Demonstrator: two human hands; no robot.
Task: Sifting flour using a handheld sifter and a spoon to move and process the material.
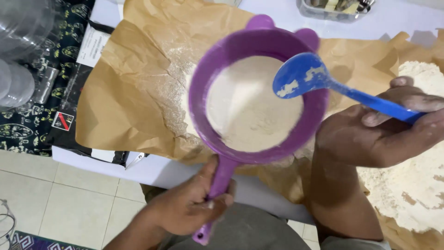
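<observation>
While white label (pixel 95 44) lies top-left, our left hand (pixel 189 203) grips purple sieve (pixel 252 92), handle twd us; right hand (pixel 370 129) holds blue spoon (pixel 305 76), bowl pointing left.

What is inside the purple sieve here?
The purple sieve holds a mound of pale flour; the blue spoon hovers over its rim. The mesh bottom is covered by flour, so it cannot be seen.

Bare forearms, no sleeves visible; grey garment over lap; flour-dusted hands (pixel 189 203).
</observation>
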